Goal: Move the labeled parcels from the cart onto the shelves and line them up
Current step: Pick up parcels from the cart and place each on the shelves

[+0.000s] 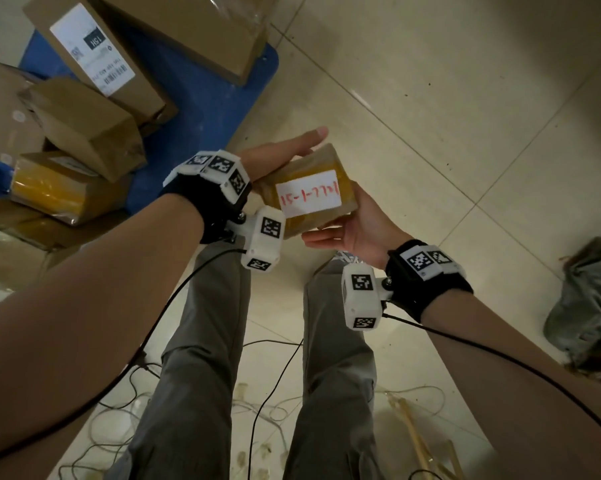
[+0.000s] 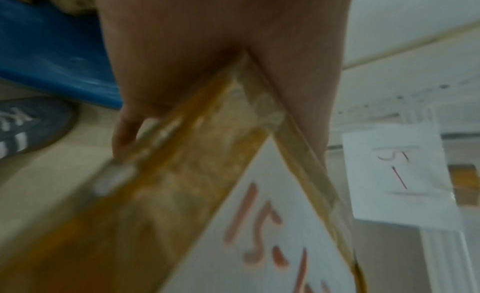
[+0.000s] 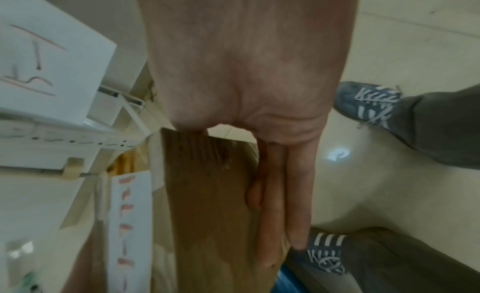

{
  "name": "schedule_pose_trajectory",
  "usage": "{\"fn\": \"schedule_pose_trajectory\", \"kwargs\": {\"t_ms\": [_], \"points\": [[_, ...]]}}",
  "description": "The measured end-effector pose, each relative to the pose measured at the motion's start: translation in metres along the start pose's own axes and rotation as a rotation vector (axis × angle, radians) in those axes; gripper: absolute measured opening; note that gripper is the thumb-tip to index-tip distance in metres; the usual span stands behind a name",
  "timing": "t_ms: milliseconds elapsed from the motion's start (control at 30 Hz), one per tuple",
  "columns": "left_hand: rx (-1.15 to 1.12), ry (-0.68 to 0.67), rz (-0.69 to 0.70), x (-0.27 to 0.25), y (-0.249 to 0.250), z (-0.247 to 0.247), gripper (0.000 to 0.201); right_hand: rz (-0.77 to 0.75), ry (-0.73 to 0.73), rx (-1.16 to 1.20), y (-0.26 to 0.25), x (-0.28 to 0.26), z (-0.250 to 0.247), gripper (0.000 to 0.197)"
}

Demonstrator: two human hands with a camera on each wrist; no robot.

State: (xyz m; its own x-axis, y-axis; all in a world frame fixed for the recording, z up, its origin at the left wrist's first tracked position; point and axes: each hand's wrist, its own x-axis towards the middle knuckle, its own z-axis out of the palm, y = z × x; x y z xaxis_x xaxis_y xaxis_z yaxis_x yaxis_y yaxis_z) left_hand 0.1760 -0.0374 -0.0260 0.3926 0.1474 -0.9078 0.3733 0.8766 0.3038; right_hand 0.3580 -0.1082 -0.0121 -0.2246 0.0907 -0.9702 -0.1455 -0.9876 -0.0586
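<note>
A small cardboard parcel wrapped in yellow tape, with a white label in red handwriting, is held in the air between both hands above the tiled floor. My left hand grips its far left end, thumb lying along the top edge. My right hand clasps the near right end, thumb on the label side and fingers underneath. In the left wrist view the parcel is wedged into my left hand. In the right wrist view my right hand lays straight fingers along the parcel.
The blue cart at upper left carries several cardboard parcels. A white shelf with a handwritten tag stands close by. Cables, wooden sticks and a grey cloth heap lie on the floor around my legs.
</note>
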Motion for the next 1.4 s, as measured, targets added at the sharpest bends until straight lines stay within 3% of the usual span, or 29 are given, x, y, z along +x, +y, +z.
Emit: {"fn": "schedule_pose_trajectory", "kwargs": {"t_ms": [133,267,367,500,600,667,733,800,900,1033,1200,1400], "points": [[0.266,-0.013,-0.054,-0.002,0.021,0.008,0.082,0.035,-0.048,0.071,0.012,-0.002,-0.003,0.070],[0.389,-0.028,-0.086,-0.005,0.029,0.010,0.092,0.085,-0.024,0.057,0.016,0.000,-0.002,0.091],[0.420,-0.021,-0.087,-0.007,0.032,0.016,0.086,0.101,-0.038,0.049,0.011,-0.002,-0.002,0.086],[0.350,-0.051,-0.025,-0.010,0.031,0.022,0.085,0.099,-0.019,0.065,0.004,-0.011,-0.005,0.081],[0.051,0.100,0.143,-0.011,0.026,0.022,0.061,0.075,0.020,0.143,-0.001,-0.020,-0.012,0.084],[-0.132,0.192,0.208,-0.013,0.022,0.022,0.049,0.020,0.030,0.186,-0.008,-0.028,-0.020,0.081],[-0.200,0.209,0.210,-0.017,0.021,0.026,0.053,-0.049,0.040,0.218,-0.018,-0.038,-0.028,0.079],[-0.218,0.172,0.200,-0.022,0.027,0.038,0.054,-0.110,0.041,0.240,-0.027,-0.051,-0.038,0.084],[-0.234,0.117,0.191,-0.033,0.043,0.060,0.038,-0.187,0.058,0.230,-0.038,-0.073,-0.050,0.089],[-0.252,0.103,0.225,-0.055,0.089,0.100,0.033,-0.274,0.124,0.253,-0.058,-0.119,-0.072,0.090],[-0.108,0.043,0.363,-0.076,0.155,0.155,0.042,-0.460,0.132,0.242,-0.082,-0.179,-0.107,0.079],[-0.079,0.080,0.573,-0.072,0.216,0.201,0.056,-0.702,0.176,0.286,-0.104,-0.229,-0.146,0.070]]}}
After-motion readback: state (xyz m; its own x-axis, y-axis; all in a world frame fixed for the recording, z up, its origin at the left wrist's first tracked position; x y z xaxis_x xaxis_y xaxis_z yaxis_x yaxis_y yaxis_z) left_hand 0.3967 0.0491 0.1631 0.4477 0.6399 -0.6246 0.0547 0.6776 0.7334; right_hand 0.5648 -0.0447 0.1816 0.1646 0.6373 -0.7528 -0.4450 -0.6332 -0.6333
